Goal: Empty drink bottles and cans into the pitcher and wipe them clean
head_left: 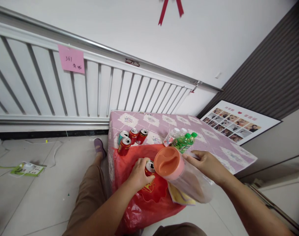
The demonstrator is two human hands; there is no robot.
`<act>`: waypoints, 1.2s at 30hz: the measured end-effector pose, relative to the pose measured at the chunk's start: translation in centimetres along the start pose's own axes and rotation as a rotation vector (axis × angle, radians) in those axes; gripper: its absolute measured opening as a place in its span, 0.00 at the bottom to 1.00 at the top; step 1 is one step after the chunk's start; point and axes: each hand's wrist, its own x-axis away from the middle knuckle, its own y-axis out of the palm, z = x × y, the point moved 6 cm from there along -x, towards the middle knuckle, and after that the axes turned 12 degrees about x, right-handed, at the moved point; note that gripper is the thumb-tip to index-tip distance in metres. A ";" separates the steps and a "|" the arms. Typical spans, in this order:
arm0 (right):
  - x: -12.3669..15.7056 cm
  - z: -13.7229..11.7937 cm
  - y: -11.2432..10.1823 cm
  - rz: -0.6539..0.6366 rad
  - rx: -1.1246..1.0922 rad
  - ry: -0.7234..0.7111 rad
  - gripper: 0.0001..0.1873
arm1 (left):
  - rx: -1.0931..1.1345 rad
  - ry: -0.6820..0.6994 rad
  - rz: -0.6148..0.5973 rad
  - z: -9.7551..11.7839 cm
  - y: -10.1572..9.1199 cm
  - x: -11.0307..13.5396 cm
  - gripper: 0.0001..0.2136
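My left hand [138, 175] is wrapped round a red drink can [149, 167] above a red plastic bag [149, 196] on the table's near end. My right hand [208, 165] grips a clear plastic pitcher [186, 178] with an orange lid [167, 161], tilted toward me. Beyond the bag stand two red cans [134, 135] and a teal can [122, 135], with another red can [124, 146] nearer. Green-capped bottles [185, 141] lie beside a clear bottle [171, 137].
A small table with a pink patterned cloth [213, 137] stands against a white slatted radiator cover [65, 88] bearing a pink note [71, 59]. A framed photo collage [238, 123] leans at the right. A green-white power strip [27, 168] lies on the floor at left.
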 end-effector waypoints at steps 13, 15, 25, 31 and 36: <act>-0.3 3.4 -1.4 0.127 -0.361 0.033 0.27 | 0.005 -0.010 -0.001 0.4 0.0 0.2 0.28; -0.6 4.3 -1.5 0.188 -0.424 0.067 0.28 | 0.006 -0.011 0.003 0.5 0.0 0.2 0.27; -3.8 6.3 2.3 0.507 -0.997 0.237 0.26 | 0.028 -0.027 0.020 0.2 0.3 0.1 0.28; -6.7 5.9 6.5 0.598 -1.080 0.261 0.27 | 0.021 -0.038 0.025 -0.3 0.6 0.2 0.28; -8.5 5.8 9.8 0.621 -1.112 0.296 0.28 | 0.027 -0.042 0.029 -0.8 0.7 0.3 0.29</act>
